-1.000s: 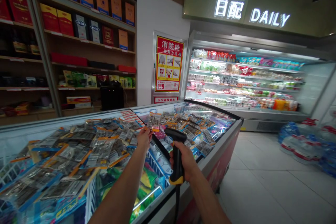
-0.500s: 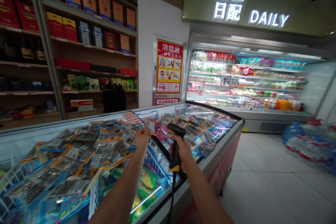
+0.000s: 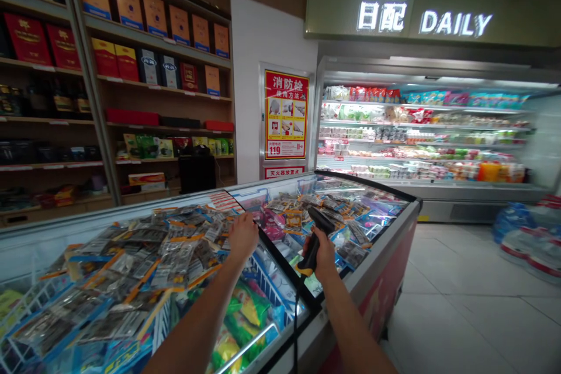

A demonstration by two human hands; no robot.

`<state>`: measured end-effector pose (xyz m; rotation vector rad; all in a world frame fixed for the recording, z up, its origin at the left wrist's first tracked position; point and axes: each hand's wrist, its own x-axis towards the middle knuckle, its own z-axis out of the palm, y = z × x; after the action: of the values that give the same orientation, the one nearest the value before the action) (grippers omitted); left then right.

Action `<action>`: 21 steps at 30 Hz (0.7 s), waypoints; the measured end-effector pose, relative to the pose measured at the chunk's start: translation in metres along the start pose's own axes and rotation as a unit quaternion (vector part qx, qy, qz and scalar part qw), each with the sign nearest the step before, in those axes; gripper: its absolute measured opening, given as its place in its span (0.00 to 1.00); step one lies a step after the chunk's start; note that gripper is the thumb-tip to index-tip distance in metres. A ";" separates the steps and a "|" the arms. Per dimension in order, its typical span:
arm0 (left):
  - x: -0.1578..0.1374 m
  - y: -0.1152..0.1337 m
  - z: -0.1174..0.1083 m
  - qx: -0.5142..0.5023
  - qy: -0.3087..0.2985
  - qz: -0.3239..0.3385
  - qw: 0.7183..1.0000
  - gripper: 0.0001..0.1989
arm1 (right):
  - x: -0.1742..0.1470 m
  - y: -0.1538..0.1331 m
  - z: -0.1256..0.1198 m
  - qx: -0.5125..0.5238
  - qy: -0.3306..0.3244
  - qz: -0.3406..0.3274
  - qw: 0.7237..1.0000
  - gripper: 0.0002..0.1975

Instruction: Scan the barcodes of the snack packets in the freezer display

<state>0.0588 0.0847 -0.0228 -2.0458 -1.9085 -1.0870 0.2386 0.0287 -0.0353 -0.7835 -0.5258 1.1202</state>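
Note:
My right hand (image 3: 324,252) is wrapped round the grip of a black and yellow barcode scanner (image 3: 312,245), its head raised over the packets on the right side of the chest freezer (image 3: 302,280). A cable hangs from the grip's lower end. My left hand (image 3: 244,235) is over the right edge of the left-hand heap of flat clear packets (image 3: 179,248) with orange and blue edges. Its fingers are curled together, and what they hold, if anything, is hidden. An orange-edged packet (image 3: 294,221) lies just left of the scanner's head.
Green and yellow bags (image 3: 249,304) show below the glass. A black divider (image 3: 280,260) crosses the freezer. Boxed goods fill wooden shelves (image 3: 170,41) at left. Beyond stands a lit refrigerated display (image 3: 416,146). Bottled water packs (image 3: 521,239) sit on the floor at right.
My right hand and the scanner have moved right, away from my left hand. My left hand, earlier pinching near the divider, has turned and shifted slightly. The view has shifted slightly left.

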 end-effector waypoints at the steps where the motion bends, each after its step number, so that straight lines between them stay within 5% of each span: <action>1: 0.000 0.000 0.005 0.032 -0.041 0.015 0.999 0.15 | 0.000 0.001 -0.002 0.002 -0.002 -0.001 1.000 0.13; 5: -0.002 -0.015 0.019 0.131 -0.116 0.031 0.984 0.16 | 0.000 0.000 -0.006 0.000 -0.001 -0.009 1.000 0.14; 14: -0.005 -0.065 0.001 0.217 -0.109 0.032 0.970 0.19 | -0.005 -0.008 -0.008 0.020 0.019 -0.014 1.000 0.13; 17: -0.002 -0.053 -0.005 0.195 -0.104 -0.005 0.975 0.19 | -0.006 -0.007 -0.008 0.020 0.022 -0.018 0.999 0.12; 21: 0.009 0.003 0.009 0.085 -0.112 -0.022 0.990 0.19 | -0.006 -0.005 -0.008 0.025 0.012 -0.025 0.999 0.12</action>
<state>0.0642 0.0967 -0.0229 -2.1137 -2.0779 -0.6991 0.2454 0.0198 -0.0365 -0.7366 -0.4933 1.0736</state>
